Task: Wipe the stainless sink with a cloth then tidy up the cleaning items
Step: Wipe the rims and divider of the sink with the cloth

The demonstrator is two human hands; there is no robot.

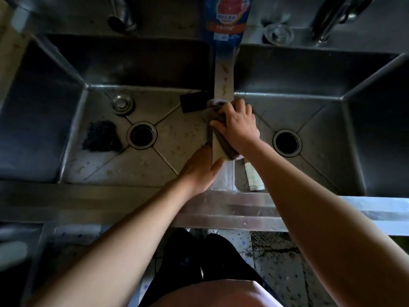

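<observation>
Head view: left hand (pixel 202 167) flat, fingers straight, leaning on strip (pixel 224 80) between sink (pixel 168 151) bowls. Just past it, right hand (pixel 238 125) curls over brown cloth (pixel 222 142), pressing it on strip. Wiping step. Next: push cloth up strip over stains. Farther off, black sponge (pixel 192 101), soap bottle (pixel 225 18) wait for tidying.

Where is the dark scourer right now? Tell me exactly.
In the head view, the dark scourer lies on the floor of the left basin, just left of its open drain and nearer the person than the strainer plug.
</observation>
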